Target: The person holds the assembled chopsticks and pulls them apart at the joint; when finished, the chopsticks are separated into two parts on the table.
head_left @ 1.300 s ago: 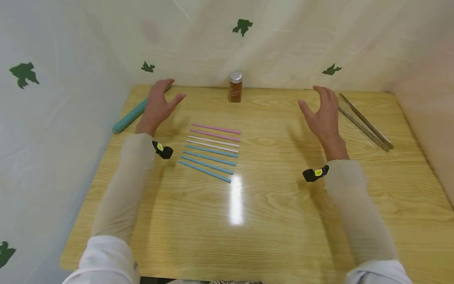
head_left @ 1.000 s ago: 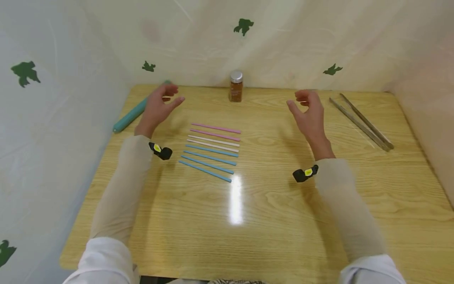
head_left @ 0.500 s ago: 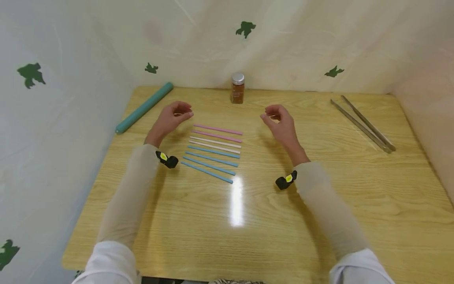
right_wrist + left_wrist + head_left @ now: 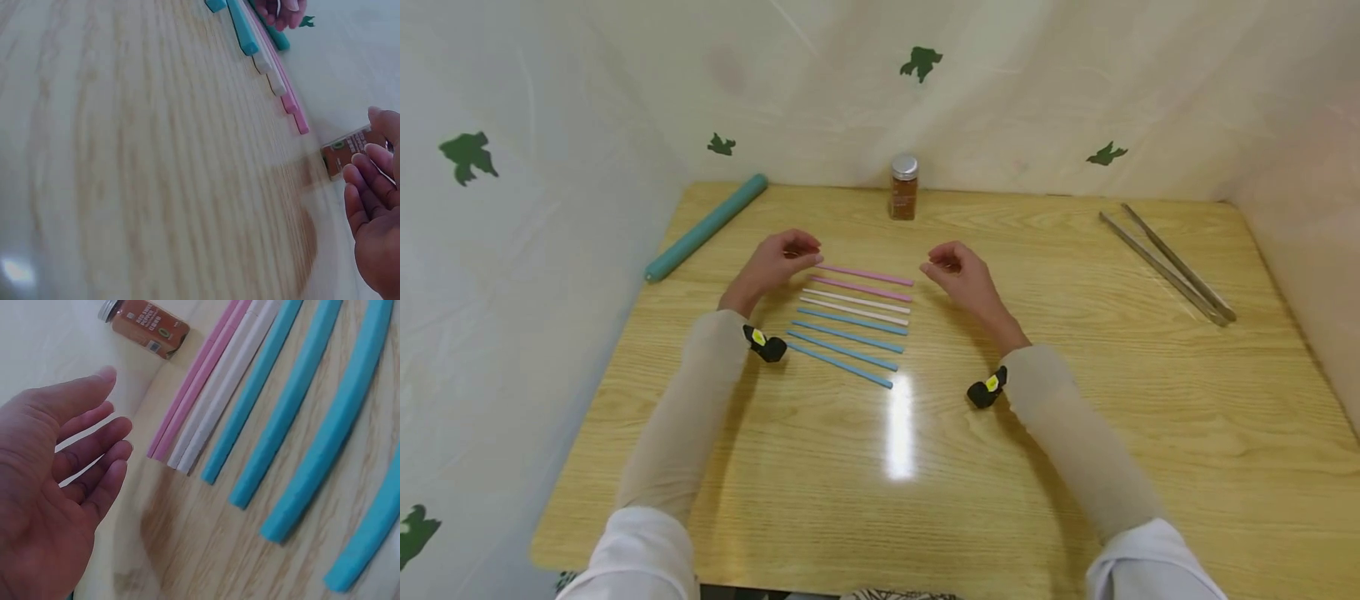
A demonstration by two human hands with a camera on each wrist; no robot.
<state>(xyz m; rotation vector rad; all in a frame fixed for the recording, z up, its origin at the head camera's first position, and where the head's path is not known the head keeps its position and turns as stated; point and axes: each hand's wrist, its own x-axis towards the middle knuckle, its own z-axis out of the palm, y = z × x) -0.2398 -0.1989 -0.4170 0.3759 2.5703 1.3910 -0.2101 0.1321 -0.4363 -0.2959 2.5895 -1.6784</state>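
Observation:
A row of chopsticks lies side by side on the wooden table: two pink chopsticks [image 4: 865, 275] at the back, then two white chopsticks [image 4: 856, 300], and several blue chopsticks [image 4: 842, 364] toward the front. By the left ends of the pink pair, my left hand [image 4: 775, 265] hovers with loosely bent fingers and thumb. Its palm shows in the left wrist view, with nothing held. My right hand [image 4: 966, 279] is just off the right ends of the pink pair, fingers gently bent and holding nothing. In the right wrist view it overlaps a spice jar [image 4: 340, 156].
The jar, reddish with a silver lid and a pepper label, stands at the table's back edge. A teal rod [image 4: 707, 229] lies at the back left. Long metal tongs [image 4: 1161, 267] rest at the right. Pale sheeting with green bird-like shapes [image 4: 921, 64] surrounds the table [image 4: 1000, 500].
Both hands have come inward and nearer to the row's two ends, the right from beside the tongs, the left from over the teal rod. Their fingers are more bent. The chopsticks stay in place.

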